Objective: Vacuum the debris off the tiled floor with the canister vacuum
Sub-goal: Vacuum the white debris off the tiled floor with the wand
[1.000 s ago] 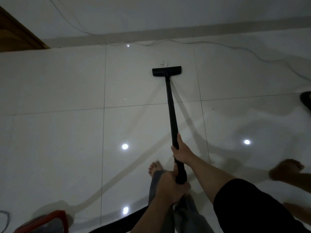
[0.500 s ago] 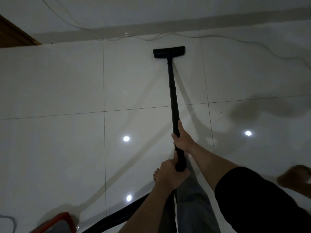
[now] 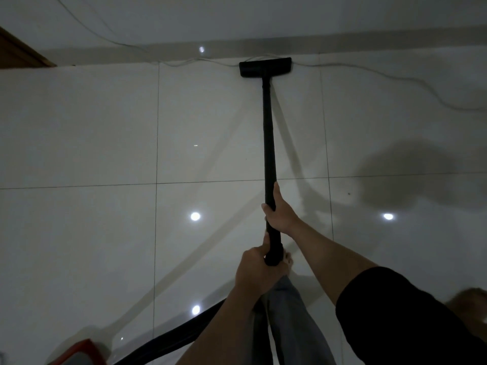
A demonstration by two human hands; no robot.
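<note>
The black vacuum wand [image 3: 268, 133] runs straight away from me to its flat floor head [image 3: 265, 67], which lies against the base of the far wall. My right hand [image 3: 280, 213] grips the wand partway up. My left hand [image 3: 257, 271] grips the wand's near end, where the black hose [image 3: 168, 341] leaves toward the lower left. A corner of the red canister [image 3: 79, 355] shows at the bottom left. The glossy white tiled floor [image 3: 79, 140] carries a small dark speck [image 3: 349, 193] right of the wand.
A thin pale cable [image 3: 395, 79] lies along the wall base and curves off to the right. A brown wooden frame [image 3: 18, 52] stands at the upper left. My grey trouser leg and bare foot [image 3: 288, 262] are under the wand's end. A blurred foot [image 3: 469, 301] shows at the right edge.
The floor head has slid forward across the tile until it meets the wall base and the cable. Both hands moved forward with the wand, keeping their grip.
</note>
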